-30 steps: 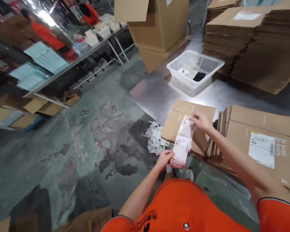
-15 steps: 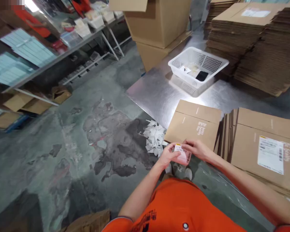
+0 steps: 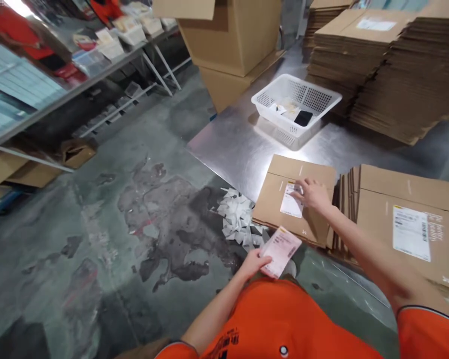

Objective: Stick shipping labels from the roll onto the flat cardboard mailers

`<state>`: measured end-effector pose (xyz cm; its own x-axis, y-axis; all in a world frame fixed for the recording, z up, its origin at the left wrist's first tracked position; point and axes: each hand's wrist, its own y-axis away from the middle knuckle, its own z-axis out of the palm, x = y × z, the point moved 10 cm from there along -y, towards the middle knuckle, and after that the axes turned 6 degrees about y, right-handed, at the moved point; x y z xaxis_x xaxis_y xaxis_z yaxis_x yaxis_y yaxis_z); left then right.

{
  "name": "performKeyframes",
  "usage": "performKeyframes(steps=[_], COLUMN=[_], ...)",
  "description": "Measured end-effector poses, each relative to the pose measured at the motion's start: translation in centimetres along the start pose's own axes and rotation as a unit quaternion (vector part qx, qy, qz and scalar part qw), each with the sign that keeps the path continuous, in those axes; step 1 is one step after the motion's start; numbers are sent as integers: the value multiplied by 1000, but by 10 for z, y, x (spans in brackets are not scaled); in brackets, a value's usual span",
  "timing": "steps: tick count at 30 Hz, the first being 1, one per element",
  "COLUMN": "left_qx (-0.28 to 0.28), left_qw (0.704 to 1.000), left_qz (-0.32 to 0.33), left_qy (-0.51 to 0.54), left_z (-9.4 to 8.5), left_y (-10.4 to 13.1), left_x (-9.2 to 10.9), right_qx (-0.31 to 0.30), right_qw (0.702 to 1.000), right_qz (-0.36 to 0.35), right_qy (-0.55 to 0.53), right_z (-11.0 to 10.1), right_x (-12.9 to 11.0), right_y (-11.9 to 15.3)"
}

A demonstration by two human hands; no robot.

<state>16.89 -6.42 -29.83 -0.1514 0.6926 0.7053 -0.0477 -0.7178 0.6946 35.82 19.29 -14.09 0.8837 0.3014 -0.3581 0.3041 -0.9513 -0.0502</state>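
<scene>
My left hand (image 3: pixel 255 263) is closed around a small stack of pinkish printed shipping labels (image 3: pixel 283 249), held low in front of my body. My right hand (image 3: pixel 314 193) is over a flat folded cardboard box (image 3: pixel 269 192) at the table's near corner. Its fingers are apart and touch the upper part of a white shipping label (image 3: pixel 290 207) that lies on the cardboard. Part of this label is hidden under the fingertips. To the right, another flat box (image 3: pixel 377 219) bears a white label (image 3: pixel 411 232).
On the metal table (image 3: pixel 232 134) a white plastic basket (image 3: pixel 284 117) holds a dark phone-like object (image 3: pixel 304 118). Tall piles of flattened cardboard (image 3: pixel 396 85) stand behind it. White paper scraps (image 3: pixel 237 214) lie by the table corner. A shelf bench (image 3: pixel 108 67) is at left.
My right hand has moved from the label stack up onto the flat box, where a white label now lies. My left hand has lowered slightly with the stack, and the view has shifted.
</scene>
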Motion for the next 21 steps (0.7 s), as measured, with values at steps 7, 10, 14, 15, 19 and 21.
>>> performKeyframes(steps=[7,10,14,15,19,21], left_qx=[128,153,81,75,74,75], left_qw=[984,972,977,976,970,962], left_qz=[117,179,199,205,222,241], left_qy=[27,16,-7,-17,-70,-104], left_z=[-65,-65,-40,-37,-37,-38], left_y=[32,16,-5,-5,3,9], left_x=[55,115,152,155,154,155], right_qx=[48,26,-5,20,103,62], right_qw=[996,993,970,981,974,963], right_qz=[-13,-84,-239,-188,195,261], right_qy=[81,78,34,32,49,34], right_z=[17,50,73,64,16,14], right_x=[-22,-74,-119,-102,23,45], right_y=[4,36,102,108,128,134])
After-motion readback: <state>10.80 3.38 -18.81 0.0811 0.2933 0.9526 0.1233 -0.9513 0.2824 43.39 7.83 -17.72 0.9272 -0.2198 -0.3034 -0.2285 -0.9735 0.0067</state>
